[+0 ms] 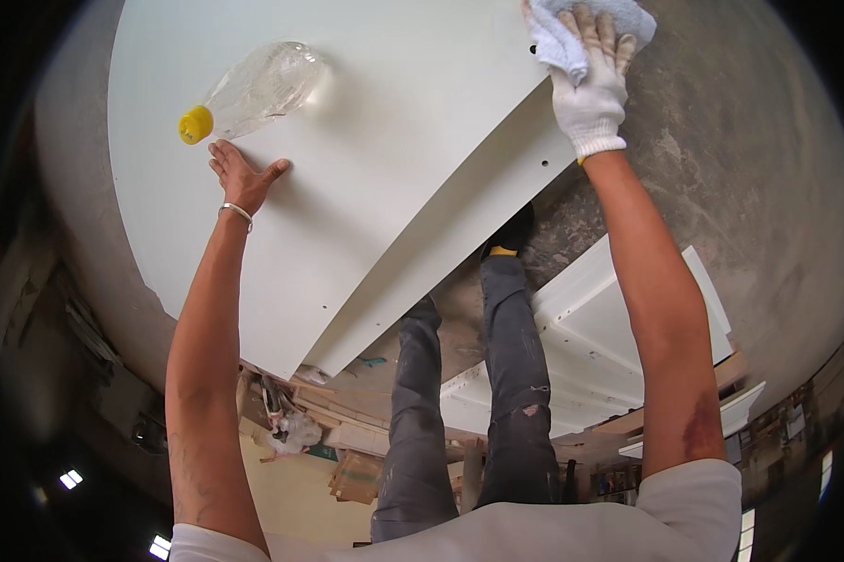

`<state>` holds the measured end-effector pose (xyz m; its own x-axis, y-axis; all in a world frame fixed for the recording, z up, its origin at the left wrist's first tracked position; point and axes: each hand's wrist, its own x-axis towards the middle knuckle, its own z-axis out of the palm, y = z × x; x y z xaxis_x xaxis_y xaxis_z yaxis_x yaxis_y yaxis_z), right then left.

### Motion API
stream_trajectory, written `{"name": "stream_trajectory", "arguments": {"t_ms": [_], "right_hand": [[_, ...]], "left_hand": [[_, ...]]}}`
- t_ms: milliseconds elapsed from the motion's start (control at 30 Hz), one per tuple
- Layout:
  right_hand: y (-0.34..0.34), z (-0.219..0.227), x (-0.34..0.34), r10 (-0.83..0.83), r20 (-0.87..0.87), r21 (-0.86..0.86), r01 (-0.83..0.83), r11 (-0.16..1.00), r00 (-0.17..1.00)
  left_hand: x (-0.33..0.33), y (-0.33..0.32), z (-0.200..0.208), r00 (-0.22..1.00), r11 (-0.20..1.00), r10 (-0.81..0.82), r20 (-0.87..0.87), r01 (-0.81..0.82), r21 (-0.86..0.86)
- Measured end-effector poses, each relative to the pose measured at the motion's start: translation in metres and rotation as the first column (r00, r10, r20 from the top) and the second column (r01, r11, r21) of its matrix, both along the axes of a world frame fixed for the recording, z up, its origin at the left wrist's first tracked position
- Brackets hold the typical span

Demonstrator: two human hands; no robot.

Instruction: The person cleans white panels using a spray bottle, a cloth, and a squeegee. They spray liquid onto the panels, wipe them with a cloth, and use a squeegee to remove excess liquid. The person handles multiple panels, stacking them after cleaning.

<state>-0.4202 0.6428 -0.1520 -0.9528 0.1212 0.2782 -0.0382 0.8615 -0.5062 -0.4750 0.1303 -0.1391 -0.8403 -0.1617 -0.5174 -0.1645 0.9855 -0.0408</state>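
A large white panel (366,187) with a folded edge and small holes spreads out in front of me. My left hand (242,176) is bare, with a bracelet at the wrist, and its spread fingers rest on the panel. Just beyond those fingertips lies a clear plastic bottle (263,89) with a yellow cap, tipped on its side. At the far right corner my right hand (591,89), in a white knitted glove, presses a pale cloth (619,21) against the panel's edge. Its gloved fingers lie over the cloth.
More white panels (591,328) lie on the concrete floor (722,159) to the right of my legs. Cardboard (356,476), a plastic bag (296,433) and assorted scraps sit behind my feet. My legs stand close to the panel's near edge.
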Motion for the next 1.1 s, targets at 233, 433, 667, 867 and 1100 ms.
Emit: {"name": "stream_trajectory", "arguments": {"t_ms": [233, 433, 667, 867, 1100], "right_hand": [[-0.161, -0.028, 0.145, 0.364, 0.361, 0.744, -0.5, 0.443, 0.859], [-0.069, 0.021, 0.059, 0.283, 0.254, 0.024, -0.298, 0.954, 0.925], [-0.021, 0.028, -0.01, -0.157, 0.449, 0.138, 0.105, 0.985, 0.88], [-0.011, 0.012, -0.072, -0.292, 0.314, 0.509, 0.1, 0.855, 0.903], [-0.092, 0.009, -0.21, -0.035, 0.236, 0.328, -0.046, 0.944, 0.971]], "left_hand": [[-0.017, 0.035, 0.026, 0.972, 0.981, 0.076, 0.223, -0.033, -0.192], [-0.028, 0.052, 0.047, 0.969, 0.986, 0.043, 0.242, -0.002, -0.167], [-0.032, 0.056, 0.051, 0.959, 0.99, -0.025, 0.283, 0.063, -0.123], [-0.031, 0.042, 0.035, 0.926, 0.988, 0.152, 0.345, -0.128, -0.091], [-0.029, 0.052, 0.037, 0.971, 0.97, 0.025, 0.236, 0.034, -0.241]]}}
